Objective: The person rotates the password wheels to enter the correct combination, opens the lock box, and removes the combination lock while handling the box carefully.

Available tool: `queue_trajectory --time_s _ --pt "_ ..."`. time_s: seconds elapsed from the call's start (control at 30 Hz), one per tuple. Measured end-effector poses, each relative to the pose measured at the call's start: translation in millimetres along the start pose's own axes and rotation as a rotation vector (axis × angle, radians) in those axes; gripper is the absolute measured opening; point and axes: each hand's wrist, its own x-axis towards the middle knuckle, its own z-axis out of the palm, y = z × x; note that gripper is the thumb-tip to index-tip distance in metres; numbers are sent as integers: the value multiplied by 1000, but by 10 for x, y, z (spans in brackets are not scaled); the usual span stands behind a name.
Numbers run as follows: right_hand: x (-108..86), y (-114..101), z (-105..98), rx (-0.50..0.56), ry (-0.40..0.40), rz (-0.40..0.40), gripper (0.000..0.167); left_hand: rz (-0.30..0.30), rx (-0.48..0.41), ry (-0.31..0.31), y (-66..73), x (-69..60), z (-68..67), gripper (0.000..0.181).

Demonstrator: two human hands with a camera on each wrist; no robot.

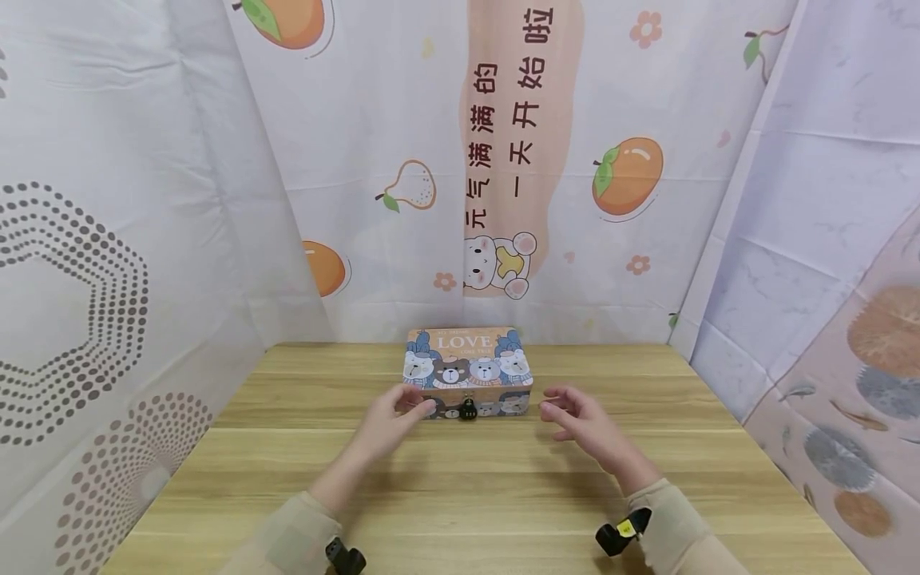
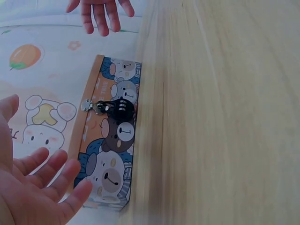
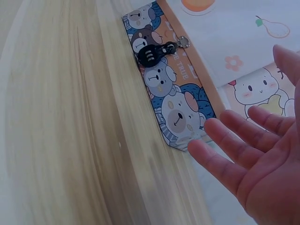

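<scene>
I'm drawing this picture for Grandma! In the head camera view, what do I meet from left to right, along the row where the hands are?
Dotted cloth → left hand → black padlock on the bear box → right hand → leaf-print cloth.

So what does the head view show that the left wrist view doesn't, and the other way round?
Only the head view: the lid's top, lettered LOVE, and the person's sleeves with black devices at the wrists.
Only the left wrist view: the full palm of the left hand.
Both: the left hand, the right hand, the box, its black padlock, the wooden table and the patterned cloth.
</scene>
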Motion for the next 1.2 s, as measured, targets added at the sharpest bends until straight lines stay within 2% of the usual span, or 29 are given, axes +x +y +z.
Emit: queue_trajectory --time_s 0.27,0.63,0.97,1.2 --pt "63 44 94 11 -31 7 58 -6 -20 -34 -8 5 92 46" --pt "117 83 174 46 -45 9 61 -42 -41 -54 -2 24 205 45" --pt "168 103 266 71 -78 28 62 -80 -40 -89 -48 71 301 52" --pt "229 139 345 119 -75 60 60 -102 -36 -95 -73 103 369 46"
